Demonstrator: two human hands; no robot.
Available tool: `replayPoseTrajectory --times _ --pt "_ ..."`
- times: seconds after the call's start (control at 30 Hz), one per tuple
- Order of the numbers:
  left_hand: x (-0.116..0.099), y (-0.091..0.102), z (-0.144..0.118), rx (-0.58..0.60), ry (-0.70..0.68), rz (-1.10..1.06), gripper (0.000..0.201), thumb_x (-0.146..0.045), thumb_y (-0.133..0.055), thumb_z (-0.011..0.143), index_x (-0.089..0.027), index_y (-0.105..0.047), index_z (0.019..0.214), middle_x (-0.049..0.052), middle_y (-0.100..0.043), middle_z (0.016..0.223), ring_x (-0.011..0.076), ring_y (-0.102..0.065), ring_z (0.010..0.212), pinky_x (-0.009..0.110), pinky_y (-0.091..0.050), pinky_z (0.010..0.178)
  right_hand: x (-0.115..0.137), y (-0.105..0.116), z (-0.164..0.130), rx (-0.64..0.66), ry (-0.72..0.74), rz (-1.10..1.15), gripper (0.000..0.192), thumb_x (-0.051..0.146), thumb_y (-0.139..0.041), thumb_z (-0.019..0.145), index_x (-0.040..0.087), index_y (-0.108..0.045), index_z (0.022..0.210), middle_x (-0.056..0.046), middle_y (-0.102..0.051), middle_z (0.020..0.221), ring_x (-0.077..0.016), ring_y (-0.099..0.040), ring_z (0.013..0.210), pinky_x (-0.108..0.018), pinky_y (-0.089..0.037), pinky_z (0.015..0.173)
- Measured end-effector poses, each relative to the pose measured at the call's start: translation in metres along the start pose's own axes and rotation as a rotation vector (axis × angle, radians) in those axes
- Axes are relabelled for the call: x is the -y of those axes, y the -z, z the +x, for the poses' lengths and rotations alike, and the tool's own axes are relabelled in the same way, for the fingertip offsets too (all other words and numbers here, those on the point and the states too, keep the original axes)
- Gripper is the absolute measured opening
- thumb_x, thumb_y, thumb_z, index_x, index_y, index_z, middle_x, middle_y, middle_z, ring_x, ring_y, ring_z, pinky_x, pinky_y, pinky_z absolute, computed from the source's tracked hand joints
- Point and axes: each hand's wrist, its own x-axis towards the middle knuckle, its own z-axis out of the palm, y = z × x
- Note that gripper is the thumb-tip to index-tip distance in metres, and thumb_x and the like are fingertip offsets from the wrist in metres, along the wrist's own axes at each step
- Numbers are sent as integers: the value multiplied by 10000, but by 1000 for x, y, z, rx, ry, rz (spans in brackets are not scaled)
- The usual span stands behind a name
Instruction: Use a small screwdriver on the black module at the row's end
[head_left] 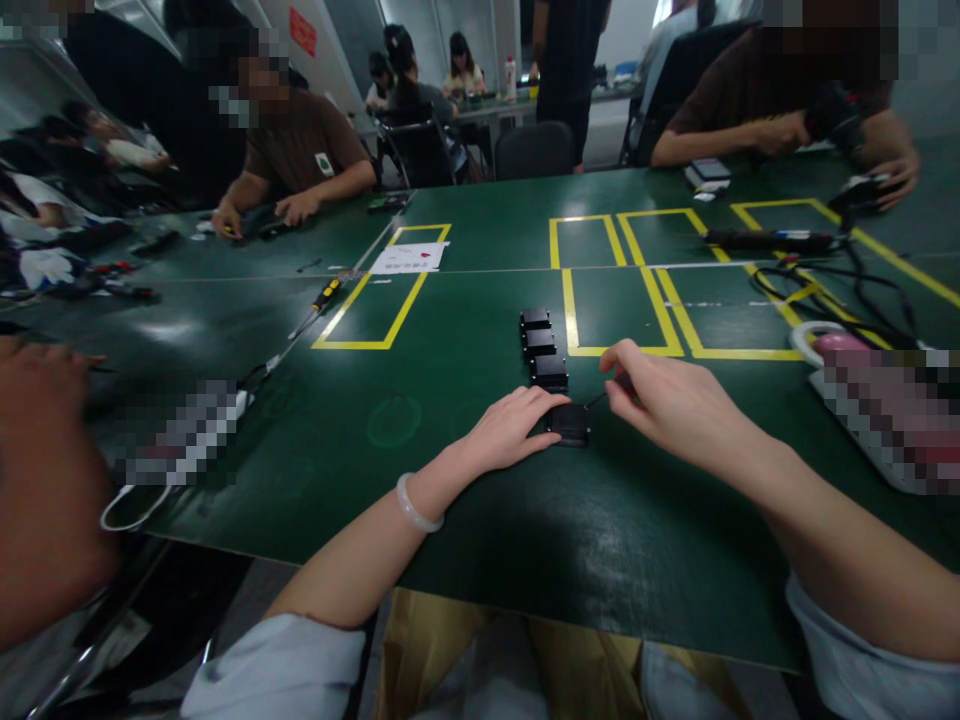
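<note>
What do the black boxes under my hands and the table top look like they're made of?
Black boxes: probably matte moulded plastic, going by the dull, even black and crisp edges. Table top: dark green mat, possibly rubber or vinyl, with a soft sheen and yellow tape lines. The left hand touches the nearest box.

Small black box (568,424) flat on green table, nearest of four in a row.

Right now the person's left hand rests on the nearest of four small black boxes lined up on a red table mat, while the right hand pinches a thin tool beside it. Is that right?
Not quite: the table mat is dark green, not red, as the head view shows. The rest holds: the left hand rests on the nearest black box of the four in a row, and the right hand pinches a thin tool beside it.
</note>
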Motion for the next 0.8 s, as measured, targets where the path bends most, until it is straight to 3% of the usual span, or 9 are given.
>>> replayPoseTrajectory --times 0.2,0.47,0.67,0.8 --pt "0 -1 0 2 -1 1 430 -385 -536 946 -257 -424 1341 65 -552 1210 231 -523 1075 376 -457 925 0 1 1 18 -11 -55 208 378 -384 965 207 -500 946 -43 -676 815 -215 -627 695 -284 -329 543" --pt "0 -1 1 6 8 2 426 -383 -539 943 -253 -434 1335 70 -556 1206 233 -522 1078 379 -454 926 0 0 1 7 3 -6 187 298 -387 947 188 -490 1058 -34 -666 804 -191 -621 672 -281 -355 568" --pt "0 0 1 8 5 5 421 -385 -538 944 -256 -435 1331 68 -552 1220 233 -521 1084 382 -453 934 0 1 2 16 3 -46 217 370 -385 965 207 -515 908 -51 -679 828 -215 -629 723 -285 -337 557" --pt "-1 1 1 13 7 4 421 -388 -530 948 -251 -433 1333 71 -557 1207 234 -523 1082 380 -455 929 -2 -1 1 6 -7 -44 189 322 -381 955 192 -508 1008 -48 -677 812 -209 -622 675 -284 -328 537"
